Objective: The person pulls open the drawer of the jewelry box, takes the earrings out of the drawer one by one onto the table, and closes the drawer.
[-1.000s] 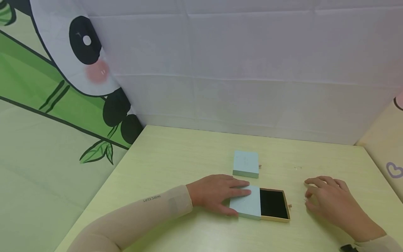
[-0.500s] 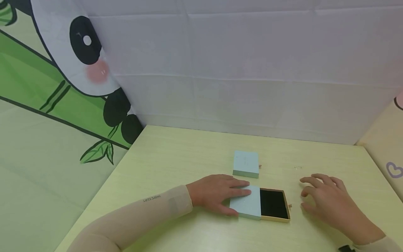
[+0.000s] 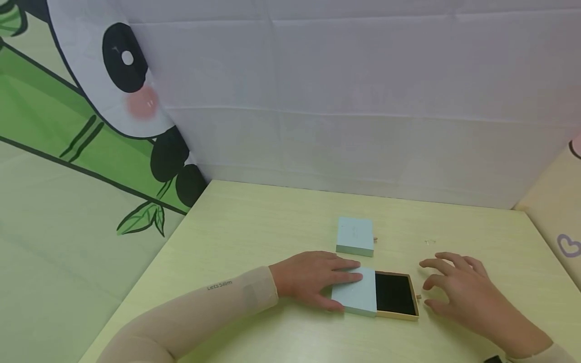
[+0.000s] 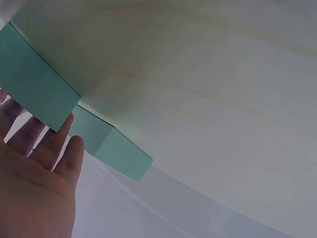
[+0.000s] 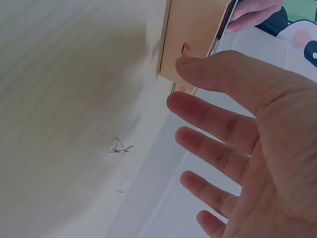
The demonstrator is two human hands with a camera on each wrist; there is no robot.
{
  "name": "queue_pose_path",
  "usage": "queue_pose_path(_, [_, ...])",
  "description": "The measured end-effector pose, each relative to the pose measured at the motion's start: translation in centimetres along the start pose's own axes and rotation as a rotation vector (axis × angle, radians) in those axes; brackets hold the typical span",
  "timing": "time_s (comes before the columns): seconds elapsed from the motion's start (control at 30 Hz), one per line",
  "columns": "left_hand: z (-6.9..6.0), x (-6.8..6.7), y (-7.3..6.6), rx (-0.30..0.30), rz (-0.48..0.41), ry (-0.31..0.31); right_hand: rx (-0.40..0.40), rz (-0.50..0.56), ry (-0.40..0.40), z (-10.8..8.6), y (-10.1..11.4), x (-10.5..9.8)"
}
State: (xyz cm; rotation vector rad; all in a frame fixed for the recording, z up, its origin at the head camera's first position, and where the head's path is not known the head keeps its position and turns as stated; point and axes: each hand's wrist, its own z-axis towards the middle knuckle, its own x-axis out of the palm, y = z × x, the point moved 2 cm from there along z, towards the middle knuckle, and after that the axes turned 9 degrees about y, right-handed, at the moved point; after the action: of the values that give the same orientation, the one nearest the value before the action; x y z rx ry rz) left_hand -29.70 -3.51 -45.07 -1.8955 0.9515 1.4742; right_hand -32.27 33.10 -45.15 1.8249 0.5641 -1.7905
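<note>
A light blue slide-out box is pulled partway out on the table; its sleeve [image 3: 356, 292] lies left and the drawer [image 3: 396, 293], black inside with a tan rim, sticks out right. My left hand [image 3: 315, 280] rests on the sleeve, fingers spread over its top and thumb at the near edge. My right hand [image 3: 469, 297] hovers right of the drawer, fingers loosely bent and holding nothing. In the right wrist view, its thumb appears in front of the drawer's tan end [image 5: 193, 29], which has a small ribbon tab [image 5: 184, 48].
Behind it lies a second light blue box [image 3: 355, 236] with a tab on its right side. A tiny wire-like item [image 5: 120, 148] lies on the table [image 3: 272, 217], with another faint one [image 5: 120, 191] beyond. A printed cloth [image 3: 345, 101] hangs behind.
My right hand has moved left, away from the tiny items' side and closer to the drawer's end. My left hand and both boxes have stayed in place.
</note>
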Motion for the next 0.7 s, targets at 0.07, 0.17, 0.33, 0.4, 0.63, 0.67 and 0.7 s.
queue_pose_path(0.07, [-0.01, 0.01, -0.01, 0.002, -0.001, -0.003, -0.016, 0.001, -0.006, 0.02, 0.11, 0.15])
queue_pose_path(0.17, [-0.05, 0.0, -0.03, 0.005, 0.001, -0.005, -0.035, 0.005, -0.017, 0.09, 0.2, 0.31])
queue_pose_path(0.33, [0.0, 0.09, 0.02, 0.007, 0.008, -0.008, -0.08, -0.001, -0.066, 0.2, 0.33, 0.5])
queue_pose_path(0.4, [0.02, 0.14, 0.04, 0.006, 0.006, -0.007, -0.094, -0.007, -0.084, 0.24, 0.34, 0.57])
queue_pose_path(0.63, [0.08, 0.19, 0.07, 0.004, 0.006, -0.004, -0.113, -0.019, -0.08, 0.43, 0.41, 0.91])
queue_pose_path(0.67, [0.09, 0.19, 0.07, 0.004, 0.008, -0.005, -0.119, -0.023, -0.087, 0.47, 0.41, 0.96])
queue_pose_path(0.7, [0.09, 0.19, 0.06, 0.004, 0.01, -0.006, -0.125, -0.027, -0.096, 0.5, 0.41, 1.01])
